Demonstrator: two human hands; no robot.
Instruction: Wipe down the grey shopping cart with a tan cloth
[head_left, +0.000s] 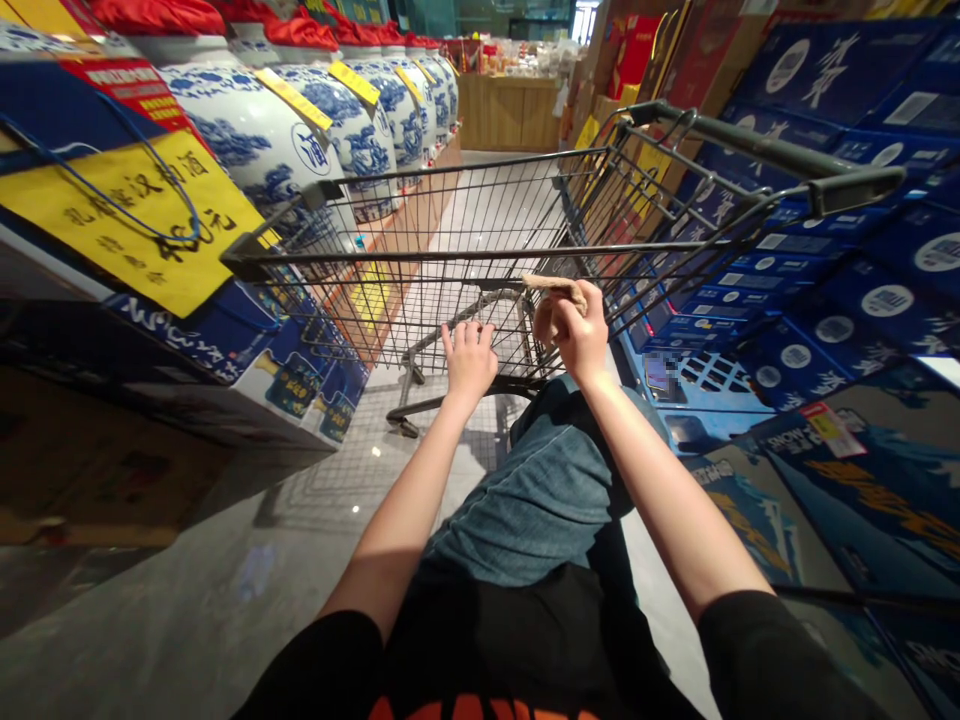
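A dark wire shopping cart (420,257) stands across in front of me, its handle to the right. My right hand (586,335) is closed around a bunched tan cloth (559,290), held up against the near side of the cart just below its top rail. Part of the cloth is hidden behind my fingers. Lower and to the left, my left hand (469,358) rests against the cart's side wires with its fingers spread apart. Whether those fingertips hook over a wire is hard to make out.
Blue-and-white jars (300,120) with red cloth tops line the left. A yellow price sign (127,215) hangs nearer, over boxes. Stacked blue cartons (832,270) rise on the right, with a blue plastic pallet (712,375) by them. A wooden counter (510,110) stands behind.
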